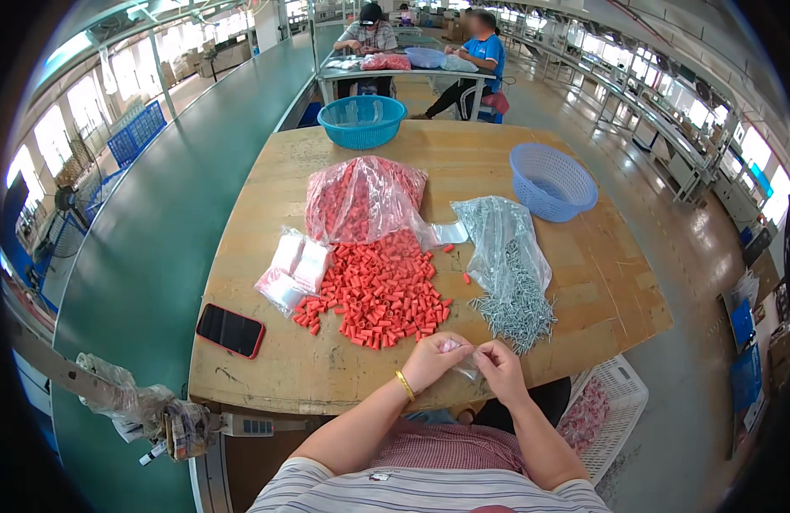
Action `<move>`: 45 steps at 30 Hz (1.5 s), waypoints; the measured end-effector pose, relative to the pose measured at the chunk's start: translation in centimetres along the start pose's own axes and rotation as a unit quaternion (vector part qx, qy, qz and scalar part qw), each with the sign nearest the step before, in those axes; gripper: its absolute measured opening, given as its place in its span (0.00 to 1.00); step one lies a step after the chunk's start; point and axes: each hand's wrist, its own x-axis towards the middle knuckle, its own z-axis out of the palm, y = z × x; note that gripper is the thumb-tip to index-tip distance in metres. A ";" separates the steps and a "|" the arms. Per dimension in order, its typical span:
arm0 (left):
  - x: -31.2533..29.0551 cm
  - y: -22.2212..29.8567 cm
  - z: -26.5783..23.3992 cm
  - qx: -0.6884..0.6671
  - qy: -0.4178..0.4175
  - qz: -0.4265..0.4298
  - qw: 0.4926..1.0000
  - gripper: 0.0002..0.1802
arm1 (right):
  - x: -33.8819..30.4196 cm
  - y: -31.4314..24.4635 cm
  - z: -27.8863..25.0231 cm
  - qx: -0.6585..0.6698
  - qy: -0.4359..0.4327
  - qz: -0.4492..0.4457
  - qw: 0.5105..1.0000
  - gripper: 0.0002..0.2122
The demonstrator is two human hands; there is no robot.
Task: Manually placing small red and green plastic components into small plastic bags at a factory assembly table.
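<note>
Hands (429, 361) (501, 372) x2 w/ 1 bag (468, 368), 1 ph. (229, 330)

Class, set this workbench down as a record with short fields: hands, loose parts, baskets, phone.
Left hand: Left hand holds a small clear bag
Right hand: Right hand pinches the same bag
Loose parts: red sleeves, heaped; silvery screws, right of them
Baskets: teal basket, far edge; lavender basket, far right
Phone: dark-screened phone, left side of table

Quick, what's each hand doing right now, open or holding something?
Left hand: closed, holding a small clear plastic bag.
Right hand: closed, apparently pinching the same bag.
</note>
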 end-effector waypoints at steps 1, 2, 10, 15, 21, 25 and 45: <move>0.0 -0.1 0.1 0.006 -0.008 -0.004 1.000 0.10 | 0.0 0.0 0.0 0.020 -0.001 0.006 1.000 0.05; 0.2 -0.2 0.2 0.012 -0.017 -0.008 1.000 0.10 | 0.0 0.2 -0.1 0.020 0.001 0.006 1.000 0.05; 0.2 -0.2 0.2 0.141 0.004 0.032 0.989 0.11 | -0.1 0.7 -0.1 0.052 -0.014 0.004 0.999 0.04; 0.4 0.1 -0.1 0.141 -0.018 -0.021 0.990 0.11 | -0.1 1.5 -0.4 0.053 0.008 0.002 0.999 0.03; 0.6 0.4 -0.4 0.099 -0.083 -0.014 0.992 0.12 | -0.1 1.1 -0.5 0.077 0.055 -0.022 0.995 0.03; 0.5 0.4 -0.5 0.117 -0.099 -0.032 0.988 0.12 | -0.3 1.6 -0.8 0.083 0.028 -0.015 0.996 0.02; -0.7 0.7 0.8 0.207 -0.031 0.054 0.976 0.08 | -0.6 1.2 -0.5 0.070 0.017 -0.013 0.997 0.02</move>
